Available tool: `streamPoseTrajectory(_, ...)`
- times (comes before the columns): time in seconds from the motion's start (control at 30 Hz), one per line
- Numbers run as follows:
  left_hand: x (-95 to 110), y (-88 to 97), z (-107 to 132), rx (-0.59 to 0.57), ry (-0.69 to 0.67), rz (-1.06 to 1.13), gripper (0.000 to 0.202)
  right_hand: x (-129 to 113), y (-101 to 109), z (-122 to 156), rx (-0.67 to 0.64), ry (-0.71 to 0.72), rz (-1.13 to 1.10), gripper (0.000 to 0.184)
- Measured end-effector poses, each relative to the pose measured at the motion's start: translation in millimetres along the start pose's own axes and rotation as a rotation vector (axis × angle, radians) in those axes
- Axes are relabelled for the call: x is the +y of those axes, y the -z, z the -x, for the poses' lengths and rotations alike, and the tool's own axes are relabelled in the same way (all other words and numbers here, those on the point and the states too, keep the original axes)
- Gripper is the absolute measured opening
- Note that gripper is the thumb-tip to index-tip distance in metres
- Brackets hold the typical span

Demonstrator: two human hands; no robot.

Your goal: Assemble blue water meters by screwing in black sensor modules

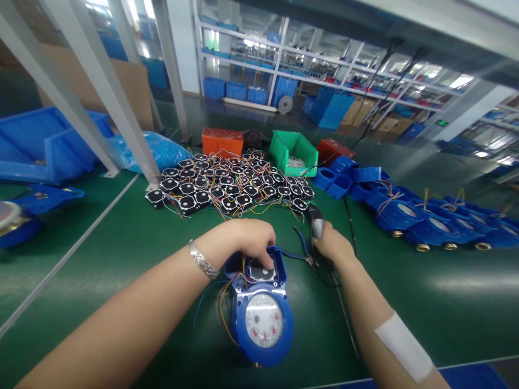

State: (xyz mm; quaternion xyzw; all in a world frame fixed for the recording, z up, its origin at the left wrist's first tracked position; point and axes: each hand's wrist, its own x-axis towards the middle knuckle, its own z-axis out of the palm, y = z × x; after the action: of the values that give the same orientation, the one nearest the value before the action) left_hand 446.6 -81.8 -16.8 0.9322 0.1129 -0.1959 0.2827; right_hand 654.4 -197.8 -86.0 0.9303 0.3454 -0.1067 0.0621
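Observation:
A blue water meter [263, 324] with a round white dial lies in front of me, its upper compartment uncovered. My left hand [257, 243] reaches into that compartment, fingers bent and pressed on a small black module [263, 273] with a white edge; the fingertips are partly hidden. Coloured wires [222, 302] hang out at the meter's left. To the right, my right hand [334, 243] is wrapped around the grey and black body of an electric screwdriver [317, 227], whose long thin shaft points towards me. Blue-handled pliers [303, 251] lie between the screwdriver and the meter.
Several black modules [229, 183] with tangled wires spread across the green table [113, 265]. Behind them stand an orange box [222, 141] and a green bin [294, 154] of small metal parts. Blue meters [438, 221] line the right side. A metal post [140, 146] rises at left.

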Motion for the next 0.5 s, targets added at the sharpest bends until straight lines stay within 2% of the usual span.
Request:
streamPoseTrajectory(0.1,-5.7,-11.8,-8.9,-0.061,-0.019,0.102,0.030,0.0,-5.5,-3.6,0.005,-0.025,-0.057,0.057)
streamPoseTrajectory(0.2,-5.9,-19.4,-8.7,-0.029,-0.031,0.159,0.027,2.2,-4.4,-9.7,-0.009,-0.034,-0.156,0.052)
streamPoseTrajectory(0.3,-5.0,-20.9,-5.0,-0.003,-0.040,0.197,0.025,5.0,5.9,-7.3,-0.003,-0.026,-0.297,0.051)
streamPoseTrajectory(0.4,-7.2,-21.2,-0.1,0.008,-0.053,0.235,0.023,9.5,32.7,14.4,0.014,0.021,-0.480,0.052)
streamPoseTrajectory(0.5,-11.1,-22.9,4.4,0.013,-0.073,0.294,0.024,19.7,74.7,51.3,0.062,0.142,-0.704,0.042)
